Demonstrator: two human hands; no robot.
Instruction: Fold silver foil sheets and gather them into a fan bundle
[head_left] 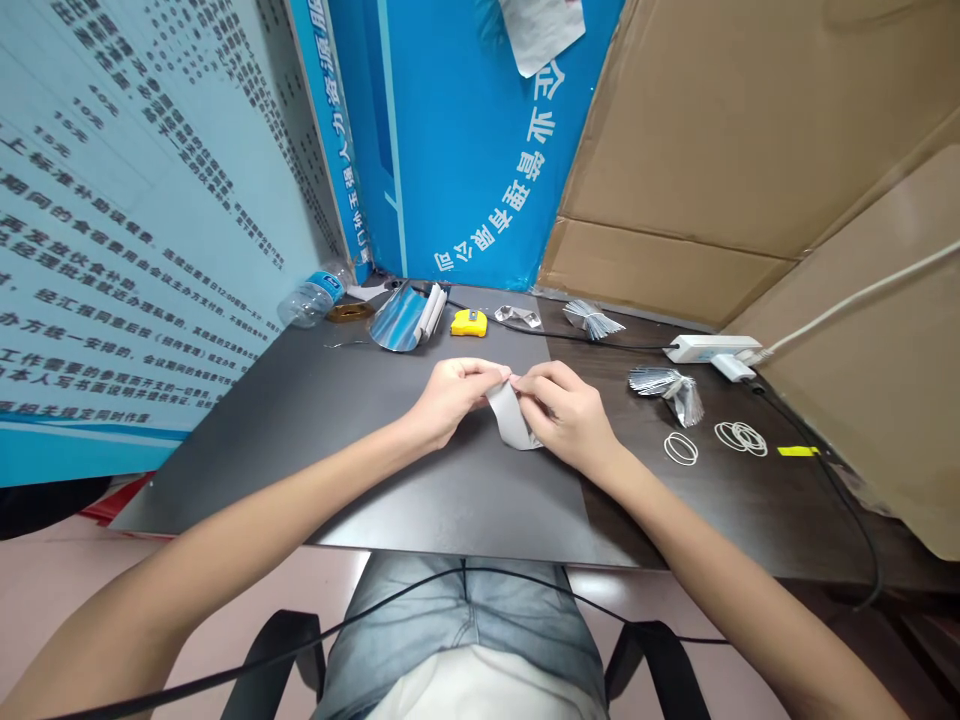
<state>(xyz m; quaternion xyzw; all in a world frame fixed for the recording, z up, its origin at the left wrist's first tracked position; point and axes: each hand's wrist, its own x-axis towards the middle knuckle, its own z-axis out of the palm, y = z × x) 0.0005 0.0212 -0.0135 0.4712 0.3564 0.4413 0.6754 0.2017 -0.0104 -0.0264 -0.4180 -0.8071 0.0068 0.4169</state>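
Observation:
My left hand and my right hand meet over the middle of the dark table, both closed in a pinch. Between their fingertips is a pale grey-white strip, pinched near its upper end. The strip curves down and its lower end passes beside my right fingers, which partly hide it. I cannot tell whether it is paper or plastic film. Beyond my hands lie a yellow tape measure and a curled blue-and-silver sheet.
At right are silvery strip bundles, a crumpled silvery bundle, white rings, a yellow strip and a white power strip with cables. A plastic bottle lies back left. Blue panels and cardboard wall the table in.

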